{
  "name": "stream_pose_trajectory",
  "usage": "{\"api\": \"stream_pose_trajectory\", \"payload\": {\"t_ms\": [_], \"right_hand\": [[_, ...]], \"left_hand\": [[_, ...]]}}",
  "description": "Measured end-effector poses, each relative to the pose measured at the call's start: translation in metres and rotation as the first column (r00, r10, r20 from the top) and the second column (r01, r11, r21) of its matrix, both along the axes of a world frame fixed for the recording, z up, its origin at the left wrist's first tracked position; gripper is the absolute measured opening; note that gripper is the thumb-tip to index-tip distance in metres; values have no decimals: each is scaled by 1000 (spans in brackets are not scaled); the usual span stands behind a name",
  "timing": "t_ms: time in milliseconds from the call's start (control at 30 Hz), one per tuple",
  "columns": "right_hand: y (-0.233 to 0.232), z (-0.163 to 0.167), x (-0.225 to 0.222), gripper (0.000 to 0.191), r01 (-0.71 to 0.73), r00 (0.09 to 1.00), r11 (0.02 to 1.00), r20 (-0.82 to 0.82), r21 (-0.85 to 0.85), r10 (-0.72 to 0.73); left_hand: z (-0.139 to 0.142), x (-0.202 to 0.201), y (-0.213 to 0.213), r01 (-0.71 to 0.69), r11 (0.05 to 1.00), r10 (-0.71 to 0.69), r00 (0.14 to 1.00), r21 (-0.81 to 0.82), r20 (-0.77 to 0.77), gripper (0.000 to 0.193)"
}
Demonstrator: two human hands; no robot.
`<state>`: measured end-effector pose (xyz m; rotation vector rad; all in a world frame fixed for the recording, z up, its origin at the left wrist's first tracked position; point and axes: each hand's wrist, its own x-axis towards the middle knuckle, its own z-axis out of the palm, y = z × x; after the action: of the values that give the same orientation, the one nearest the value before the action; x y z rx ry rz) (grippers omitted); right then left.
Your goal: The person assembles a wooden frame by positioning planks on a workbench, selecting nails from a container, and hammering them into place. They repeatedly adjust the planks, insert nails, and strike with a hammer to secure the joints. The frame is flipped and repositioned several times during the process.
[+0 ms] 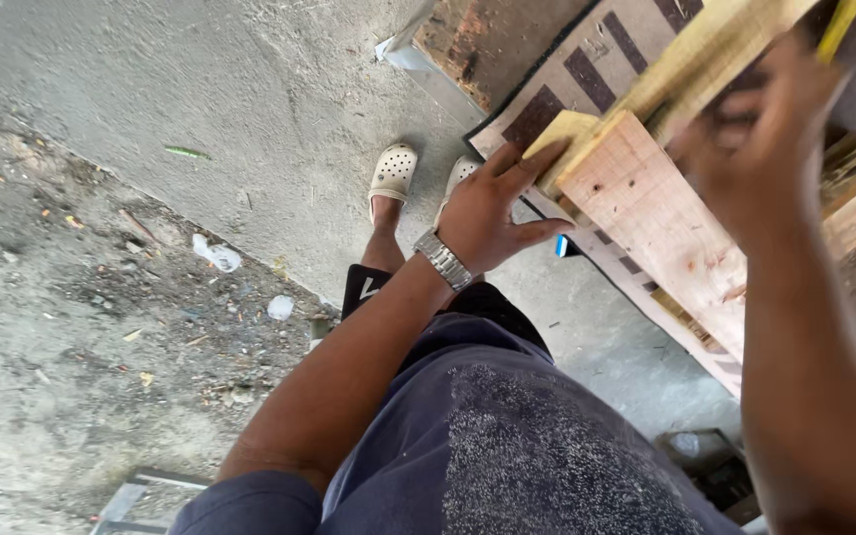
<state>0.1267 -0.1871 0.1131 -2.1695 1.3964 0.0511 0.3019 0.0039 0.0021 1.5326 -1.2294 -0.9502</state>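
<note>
Two hands on plank [661, 223]: my left hand [492, 213] flat, fingers spread against end; right hand [750, 149] blurred, grip unclear. Plank looks stiff, rough, fairly heavy; edges best hold.

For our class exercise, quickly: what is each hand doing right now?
Left hand: open, fingers spread, pressed against the end of the wooden plank.
Right hand: blurred; grip cannot be told.
</note>
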Motion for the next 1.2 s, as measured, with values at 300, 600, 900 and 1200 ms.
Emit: {"api": "stream_pose_trajectory", "payload": {"t_ms": [300,600,900,1200], "right_hand": [[82,3,19,111,-293,951,949,-134,-114,277],[87,-10,3,102,-326,945,928,-49,-181,323],[90,-15,-5,99,-284,958,942,-21,-179,285],[91,-19,-11,98,-245,969,957,-1,-154,248]], "left_hand": [[-13,27,6,-12,997,18,997,70,-79,64],[-16,23,-2,14,1000,-13,997,7,-72,63],[-8,20,-1,86,996,-81,984,-27,158,57],[-3,19,1,40,990,-9,973,-132,233,56]]}}
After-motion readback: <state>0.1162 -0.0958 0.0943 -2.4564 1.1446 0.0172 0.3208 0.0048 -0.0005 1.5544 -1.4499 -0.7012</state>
